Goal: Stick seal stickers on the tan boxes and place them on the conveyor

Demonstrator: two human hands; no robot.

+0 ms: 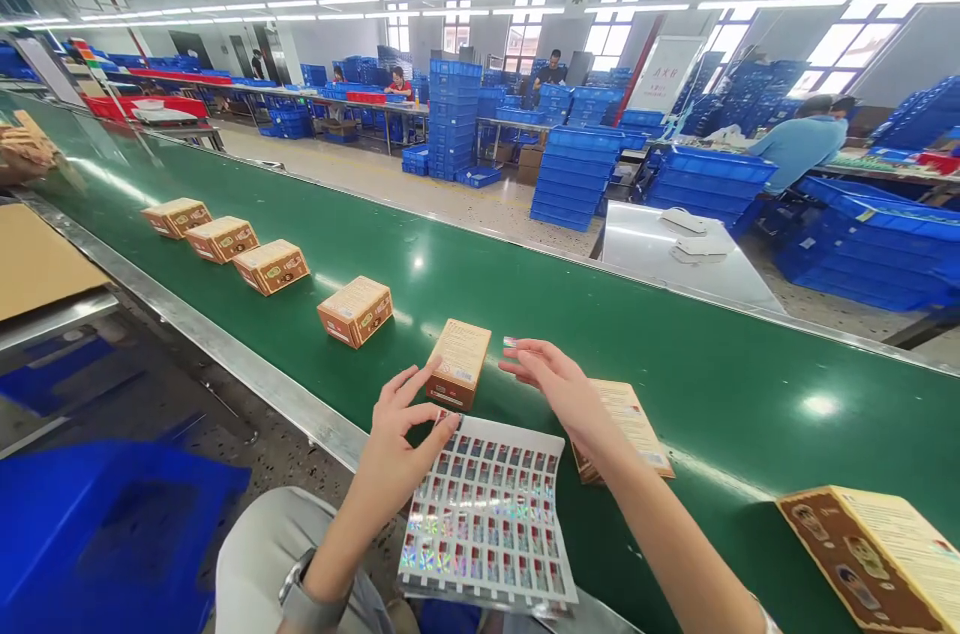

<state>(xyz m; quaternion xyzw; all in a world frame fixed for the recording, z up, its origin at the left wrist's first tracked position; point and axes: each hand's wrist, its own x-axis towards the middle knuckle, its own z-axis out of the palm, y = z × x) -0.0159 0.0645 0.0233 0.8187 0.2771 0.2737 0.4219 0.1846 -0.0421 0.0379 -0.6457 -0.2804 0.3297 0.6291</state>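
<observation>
My right hand (559, 389) pinches a small shiny sticker (511, 342) at its fingertips, just right of a brown and cream carton (463, 354). My left hand (401, 439) has its thumb and a finger closed at the top left corner of a sheet of stickers (487, 504). One of its other fingers reaches to the near left side of that carton. The sheet carries rows of small holographic labels and hangs over the near belt edge above my lap. Under my right wrist lies another carton (626, 419), partly hidden by the arm.
A green conveyor belt (720, 354) runs across in front of me. Several cartons (356, 309) stand on it to the left, and one large carton (870, 554) is near at right. Beyond are stacked blue crates (574, 174), a metal side table (675, 259) and people at benches.
</observation>
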